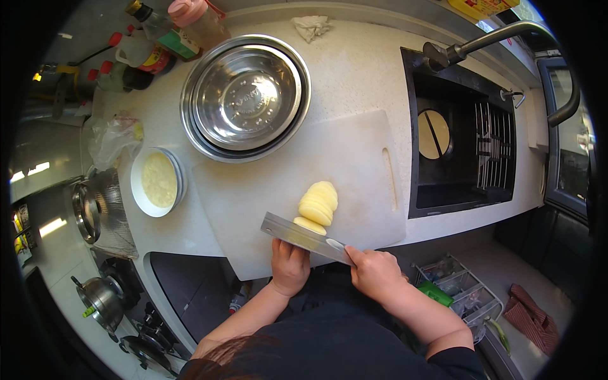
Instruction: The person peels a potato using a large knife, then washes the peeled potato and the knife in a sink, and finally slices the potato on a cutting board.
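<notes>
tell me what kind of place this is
Most likely a home kitchen. A black sink with a faucet is set into the white counter, steel bowls sit beside a cutting board, and the hands slice a potato with a cleaver.

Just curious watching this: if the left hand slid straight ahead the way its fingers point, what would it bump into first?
Probably the knife blade right in front of the left hand, then the sliced potato just beyond it on the cutting board. Depth is hard to judge from above.

Steel bowls, black sink, faucet
</notes>
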Motion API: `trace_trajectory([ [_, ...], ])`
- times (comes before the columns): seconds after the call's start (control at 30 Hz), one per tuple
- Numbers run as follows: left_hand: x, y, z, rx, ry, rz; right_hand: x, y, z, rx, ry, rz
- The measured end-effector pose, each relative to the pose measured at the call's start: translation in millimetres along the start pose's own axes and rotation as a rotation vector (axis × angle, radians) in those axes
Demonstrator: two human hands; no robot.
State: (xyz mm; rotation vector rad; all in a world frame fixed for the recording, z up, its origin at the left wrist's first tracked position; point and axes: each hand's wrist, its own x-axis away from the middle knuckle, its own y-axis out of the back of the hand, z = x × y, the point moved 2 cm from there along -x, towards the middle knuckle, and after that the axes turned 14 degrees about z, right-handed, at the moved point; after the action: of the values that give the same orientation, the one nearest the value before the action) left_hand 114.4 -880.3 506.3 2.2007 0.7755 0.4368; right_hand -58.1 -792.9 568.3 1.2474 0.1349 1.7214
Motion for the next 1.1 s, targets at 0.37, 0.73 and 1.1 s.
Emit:
trace_trajectory([
  [0.37, -6, 3, -5, 0.002, -0.020, -0.042, -34, -2, 13, -0.044, -0.017, 0.050],
  [0.73, -1, 2, -3, -0.022, -0.034, -0.052, -33, -20, 1, -0.072, 0.136, -0.156],
  [1.1, 14, -15, 12, 0.023, -0.027, -0.016, 8, -11, 3, -0.004, 0.082, -0.202],
])
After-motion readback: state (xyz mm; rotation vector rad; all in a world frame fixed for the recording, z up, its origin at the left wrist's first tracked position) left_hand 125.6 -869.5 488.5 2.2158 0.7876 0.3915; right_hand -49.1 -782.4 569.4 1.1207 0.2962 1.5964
